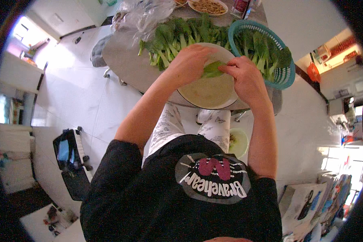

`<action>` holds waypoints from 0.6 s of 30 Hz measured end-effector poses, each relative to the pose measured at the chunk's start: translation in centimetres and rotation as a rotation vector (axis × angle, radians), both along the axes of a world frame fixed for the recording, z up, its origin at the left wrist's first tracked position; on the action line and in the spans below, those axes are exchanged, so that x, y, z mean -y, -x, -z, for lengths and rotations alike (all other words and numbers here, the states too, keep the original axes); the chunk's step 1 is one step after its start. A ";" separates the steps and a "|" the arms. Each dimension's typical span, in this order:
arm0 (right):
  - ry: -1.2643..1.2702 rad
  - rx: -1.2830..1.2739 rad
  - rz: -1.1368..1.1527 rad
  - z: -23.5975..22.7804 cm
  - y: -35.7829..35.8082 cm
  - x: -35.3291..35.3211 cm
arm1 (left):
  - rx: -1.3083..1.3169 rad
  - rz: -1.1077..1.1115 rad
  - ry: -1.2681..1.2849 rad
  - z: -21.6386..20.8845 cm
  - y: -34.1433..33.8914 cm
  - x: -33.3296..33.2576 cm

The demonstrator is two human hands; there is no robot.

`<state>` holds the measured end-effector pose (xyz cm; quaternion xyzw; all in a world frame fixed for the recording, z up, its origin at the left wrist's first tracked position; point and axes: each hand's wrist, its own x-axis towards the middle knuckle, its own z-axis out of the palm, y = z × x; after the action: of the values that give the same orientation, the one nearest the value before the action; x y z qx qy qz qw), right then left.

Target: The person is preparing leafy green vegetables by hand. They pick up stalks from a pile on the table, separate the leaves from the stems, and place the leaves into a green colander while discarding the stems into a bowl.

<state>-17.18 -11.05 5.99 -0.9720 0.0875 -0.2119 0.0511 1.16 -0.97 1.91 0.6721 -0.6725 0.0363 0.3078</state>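
Greens pile [181, 34] blocks ahead, basket [286, 76] right; bowl [207, 94] interior free.

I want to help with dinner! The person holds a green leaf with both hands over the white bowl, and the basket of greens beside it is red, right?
Not quite. The head view shows the basket is teal, not red. The rest fits: the left hand and right hand hold a green leaf over the white bowl.

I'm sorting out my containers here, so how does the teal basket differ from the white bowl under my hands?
The basket is teal with slotted, see-through walls; the bowl is pale and solid. The basket is heaped with leafy greens, while the bowl looks nearly bare, with both hands working one leaf above it. The basket sits to the right, the bowl directly in front. Both are round and rest on the table.
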 end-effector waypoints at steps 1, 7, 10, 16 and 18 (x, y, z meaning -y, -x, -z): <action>0.038 0.014 -0.026 -0.4 0.0 0.0 | -0.043 0.062 -0.024 0.2 0.0 0.6; 0.106 0.053 -0.077 -1.4 0.6 1.0 | -0.464 0.133 -0.271 -0.5 0.1 1.1; -0.089 0.079 -0.053 0.6 0.6 2.0 | -0.624 0.115 -0.264 -1.1 0.3 0.9; -0.334 -0.023 0.011 0.5 0.1 1.0 | -0.639 0.060 -0.093 1.1 0.4 1.4; -0.346 -0.027 0.003 0.6 -0.1 1.2 | -0.584 -0.008 -0.045 1.0 0.3 1.2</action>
<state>-17.07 -12.23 5.35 -0.9514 0.1246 -0.1805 0.2160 0.82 -2.18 0.87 0.6635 -0.5532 -0.1726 0.4732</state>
